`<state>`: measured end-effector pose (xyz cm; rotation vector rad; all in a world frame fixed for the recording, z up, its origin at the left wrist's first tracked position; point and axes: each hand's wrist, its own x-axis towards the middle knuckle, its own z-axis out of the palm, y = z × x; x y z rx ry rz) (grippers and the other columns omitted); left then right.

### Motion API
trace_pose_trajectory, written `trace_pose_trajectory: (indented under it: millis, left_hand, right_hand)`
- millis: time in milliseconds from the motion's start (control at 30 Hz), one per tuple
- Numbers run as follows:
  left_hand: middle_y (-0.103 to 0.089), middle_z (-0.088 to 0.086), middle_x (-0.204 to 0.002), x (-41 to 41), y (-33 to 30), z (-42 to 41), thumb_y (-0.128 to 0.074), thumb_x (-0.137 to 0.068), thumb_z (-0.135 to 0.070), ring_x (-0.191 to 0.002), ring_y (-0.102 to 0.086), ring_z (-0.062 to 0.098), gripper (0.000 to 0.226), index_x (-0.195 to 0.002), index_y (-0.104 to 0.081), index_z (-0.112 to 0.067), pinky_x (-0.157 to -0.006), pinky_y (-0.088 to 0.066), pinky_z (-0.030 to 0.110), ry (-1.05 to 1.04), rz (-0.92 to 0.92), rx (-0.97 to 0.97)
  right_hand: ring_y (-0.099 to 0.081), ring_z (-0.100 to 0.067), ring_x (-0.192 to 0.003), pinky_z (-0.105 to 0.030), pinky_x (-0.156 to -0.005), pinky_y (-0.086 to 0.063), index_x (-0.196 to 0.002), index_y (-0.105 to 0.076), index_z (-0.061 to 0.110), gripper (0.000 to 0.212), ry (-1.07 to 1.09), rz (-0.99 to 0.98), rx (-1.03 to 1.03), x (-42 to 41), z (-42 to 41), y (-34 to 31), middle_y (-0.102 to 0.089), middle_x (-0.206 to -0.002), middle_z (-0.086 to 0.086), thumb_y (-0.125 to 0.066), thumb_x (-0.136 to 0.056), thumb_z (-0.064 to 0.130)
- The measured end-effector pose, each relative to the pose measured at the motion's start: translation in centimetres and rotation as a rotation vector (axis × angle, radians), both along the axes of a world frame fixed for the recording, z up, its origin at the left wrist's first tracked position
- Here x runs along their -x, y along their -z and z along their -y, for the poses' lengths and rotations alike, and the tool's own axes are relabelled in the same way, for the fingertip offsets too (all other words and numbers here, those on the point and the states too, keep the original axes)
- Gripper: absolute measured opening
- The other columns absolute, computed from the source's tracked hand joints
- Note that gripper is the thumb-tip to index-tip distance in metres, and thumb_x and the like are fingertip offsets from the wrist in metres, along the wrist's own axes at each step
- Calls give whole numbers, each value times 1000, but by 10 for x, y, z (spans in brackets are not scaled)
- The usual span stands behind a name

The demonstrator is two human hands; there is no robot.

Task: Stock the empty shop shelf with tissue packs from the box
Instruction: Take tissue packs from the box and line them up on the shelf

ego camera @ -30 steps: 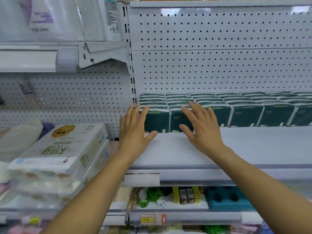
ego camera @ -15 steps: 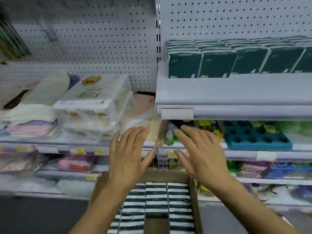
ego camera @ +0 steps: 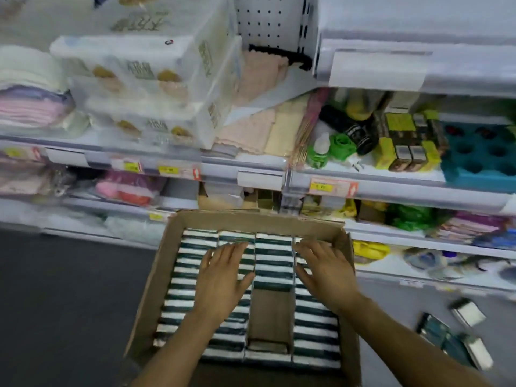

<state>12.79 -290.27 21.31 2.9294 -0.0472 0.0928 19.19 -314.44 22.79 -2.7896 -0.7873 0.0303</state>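
An open cardboard box (ego camera: 156,277) stands on the floor below me, filled with rows of dark green and white tissue packs (ego camera: 273,258). One column has a bare gap showing the box bottom (ego camera: 269,311). My left hand (ego camera: 223,277) hovers flat over the left-middle rows, fingers straight, holding nothing. My right hand (ego camera: 325,268) is spread over the right rows, also holding nothing. The front lip of the shelf being stocked (ego camera: 418,65) shows at the upper right; its packs are out of view.
Stocked shelves fill the view ahead: boxed tissue bundles (ego camera: 156,71), folded towels (ego camera: 30,107), bottles and small boxes (ego camera: 391,141), a teal tray (ego camera: 480,155). A few loose packs (ego camera: 458,336) lie on the floor at the right. Dark floor (ego camera: 61,303) lies to the left.
My view has tilted down from the stocked shelf to the box. Both hands have dropped from the shelf's packs to just above the packs in the box.
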Motion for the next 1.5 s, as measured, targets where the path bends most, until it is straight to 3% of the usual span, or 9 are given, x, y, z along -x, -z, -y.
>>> trace_pose_trajectory:
  millis: [167, 300, 400, 733, 933, 1100, 1300, 1433, 1500]
  left_hand:
    - [-66, 2, -118, 10, 75, 3, -45, -88, -51, -107, -63, 24, 56, -132, -57, -18, -90, -54, 47, -11, -137, 30]
    - [-64, 1, -116, 11, 117, 15, -83, -71, -32, -108, -62, 23, 56, -122, -63, -22, -90, -52, 42, 42, -151, 43]
    - [-60, 6, -125, 7, 143, 19, -86, -68, -28, -120, -52, 27, 55, -119, -65, -24, -95, -48, 48, 35, -157, 33]
    - [-50, 10, -140, 14, 176, 27, -86, -69, -27, -135, -34, 28, 42, -104, -64, -25, -108, -24, 51, -28, -125, 41]
    - [-54, 8, -133, 7, 178, 31, -91, -57, -35, -125, -41, 26, 56, -107, -67, -27, -104, -32, 51, -40, -157, -37]
    - [-54, 7, -133, 6, 173, 33, -91, -58, -35, -127, -39, 26, 42, -94, -71, -28, -103, -39, 54, -37, -160, -21]
    - [-58, -1, -130, 12, 134, 23, -58, -66, -51, -130, -43, 20, 44, -95, -65, -20, -109, -36, 43, -91, -206, 480]
    - [-55, 13, -85, 3, 66, 26, -69, -80, -19, -78, -52, 11, 29, -99, -52, -4, -77, -46, 22, -368, -392, 966]
    - [-52, 14, -77, 1, 38, 22, -69, -81, -15, -71, -52, 21, 26, -99, -52, -7, -75, -47, 32, -462, -345, 1100]
  right_hand:
    - [-64, -29, -100, -44, -72, -56, -108, -70, 23, 32, -47, -105, 62, -7, -4, 67, -66, -113, -4, -78, -77, 26]
    - [-66, -30, -86, -41, -63, -54, -91, -75, 22, 26, -76, -112, 95, -11, -12, 107, -66, -95, -6, -87, -67, 22]
    - [-64, -32, -81, -38, -61, -52, -86, -74, 21, 26, -96, -123, 108, -17, -13, 131, -63, -88, -7, -88, -65, 21]
    - [-59, -32, -97, -41, -76, -51, -110, -68, 19, 40, -59, -188, 120, -25, -6, 163, -61, -104, -7, -79, -74, 35]
    - [-48, -30, -117, -42, -92, -41, -126, -59, 22, 50, -60, -209, 205, -24, -11, 161, -53, -121, -7, -68, -82, 45]
    - [-37, -25, -125, -39, -100, -32, -124, -60, 25, 37, -45, -278, 254, -29, -23, 155, -44, -128, -4, -59, -90, 39]
    - [-56, -26, -92, -39, -79, -46, -94, -55, 23, 19, 83, -416, -217, -27, -9, 120, -57, -98, 1, -68, -81, 23]
    - [-62, -25, -87, -42, -75, -51, -90, -50, 20, 17, 268, -582, -559, -34, -2, 68, -64, -89, -4, -65, -87, 13]
    - [-65, -5, -93, -26, -75, -54, -101, -52, 21, 19, 277, -590, -716, -36, 2, 35, -65, -100, 7, -61, -92, 8]
